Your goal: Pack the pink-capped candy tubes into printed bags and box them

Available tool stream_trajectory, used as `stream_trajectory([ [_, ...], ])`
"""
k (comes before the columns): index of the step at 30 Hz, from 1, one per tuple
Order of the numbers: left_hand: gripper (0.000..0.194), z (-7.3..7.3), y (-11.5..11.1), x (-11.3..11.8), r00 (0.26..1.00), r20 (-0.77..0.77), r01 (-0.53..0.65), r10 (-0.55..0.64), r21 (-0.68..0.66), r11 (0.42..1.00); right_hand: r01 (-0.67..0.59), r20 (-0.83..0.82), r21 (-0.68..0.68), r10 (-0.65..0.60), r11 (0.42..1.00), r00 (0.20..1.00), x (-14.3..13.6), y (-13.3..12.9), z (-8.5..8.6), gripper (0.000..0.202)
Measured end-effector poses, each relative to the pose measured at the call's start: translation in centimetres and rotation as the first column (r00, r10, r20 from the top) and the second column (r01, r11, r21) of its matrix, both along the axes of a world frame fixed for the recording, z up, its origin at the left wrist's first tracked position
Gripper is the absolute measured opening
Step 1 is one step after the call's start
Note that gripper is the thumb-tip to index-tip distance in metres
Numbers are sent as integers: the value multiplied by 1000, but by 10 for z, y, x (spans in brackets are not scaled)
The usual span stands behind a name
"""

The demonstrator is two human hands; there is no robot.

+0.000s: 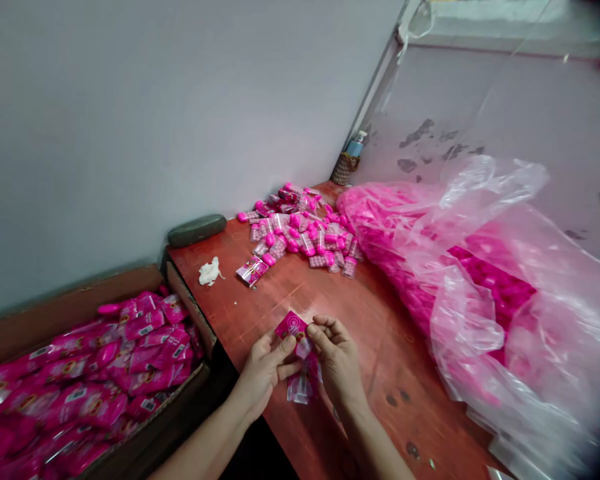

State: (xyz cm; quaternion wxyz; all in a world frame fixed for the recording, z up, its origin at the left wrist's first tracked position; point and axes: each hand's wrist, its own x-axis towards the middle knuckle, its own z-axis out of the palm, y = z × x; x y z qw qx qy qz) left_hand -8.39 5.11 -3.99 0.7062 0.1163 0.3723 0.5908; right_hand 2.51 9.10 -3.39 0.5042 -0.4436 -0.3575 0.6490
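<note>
Above the red table (380,353), my left hand (266,373) pinches the left side of a pink printed packet (294,325). My right hand (336,353) has its thumb and index finger closed on the packet's right edge. The packet's clear lower part hangs between both hands. Farther back lies a pile of small clear containers with pink caps (305,233). A flat pink and silver packet (253,270) rests in front of that pile.
A cardboard box (193,303) of filled pink packets (105,367) stands at the left. A large clear bag (460,267) of pink pieces covers the right side. A dark green case (197,230), crumpled white tissue (210,272) and a bottle (355,145) sit near the walls.
</note>
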Motion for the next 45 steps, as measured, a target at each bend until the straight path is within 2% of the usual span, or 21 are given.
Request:
stream_trajectory([
  [2,23,-2,2,2,1000,-9,-1,1,-7,1000,2,48,32,-4,999,999,0,-2,-1,20],
  [4,23,-7,5,1,993,-106,-44,40,-32,999,-41,130,74,31,996,991,3,2,-1,19],
  [6,25,-11,8,-1,974,-219,-69,57,-47,997,-106,285,148,60,983,957,12,20,2,19],
  [7,26,-13,9,-3,964,-260,-71,55,-50,996,-137,419,191,46,972,907,19,35,5,21],
  [8,26,-14,10,-4,957,-287,-70,52,-52,996,-152,554,241,-7,959,833,27,53,8,24],
  [9,26,-14,11,-5,952,-301,-71,52,-53,996,-142,720,285,-114,948,684,36,74,11,28],
  [10,26,-14,11,-6,950,-307,-74,53,-55,996,-141,866,292,-200,946,458,44,97,14,34],
  [11,26,-13,11,-6,950,-307,-79,57,-58,995,-111,904,290,-233,951,360,52,119,16,39],
  [13,26,-11,9,-6,954,-295,-84,59,-71,994,-75,943,268,-245,961,226,64,157,16,46],
  [15,26,-7,8,-7,960,-276,-82,56,-82,993,-72,967,234,-225,970,122,70,182,10,52],
  [17,26,-4,7,-8,963,-263,-88,61,-92,992,-113,982,189,-185,976,42,72,192,4,52],
  [20,26,0,8,-9,967,-240,-110,82,-106,988,-197,992,109,-121,974,-47,76,192,-3,36],
  [25,26,1,10,-7,983,-140,-138,121,-111,984,-302,993,4,-41,953,-115,100,171,4,19],
  [28,25,0,10,-3,987,-49,-158,153,-131,979,-349,994,16,-52,937,-92,113,133,11,15],
  [30,23,-1,10,0,985,11,-170,174,-153,973,-376,999,45,-40,926,20,111,91,15,13],
  [32,23,-1,10,4,982,49,-173,184,-176,969,-358,853,69,131,931,505,101,42,17,21],
  [33,23,-1,10,7,981,62,-168,182,-182,969,-364,711,27,238,931,661,93,18,18,25],
  [34,23,-1,10,10,981,71,-163,179,-185,969,-377,588,-35,324,925,741,84,-5,18,29],
  [36,22,1,9,17,983,81,-149,165,-178,973,-340,426,-110,353,934,833,65,-39,18,33],
  [38,22,3,7,24,985,88,-132,148,-159,978,-272,357,-114,295,955,886,51,-57,18,35],
  [45,24,10,0,34,997,55,-45,49,-69,997,-234,309,-59,241,970,920,45,-60,8,33],
])
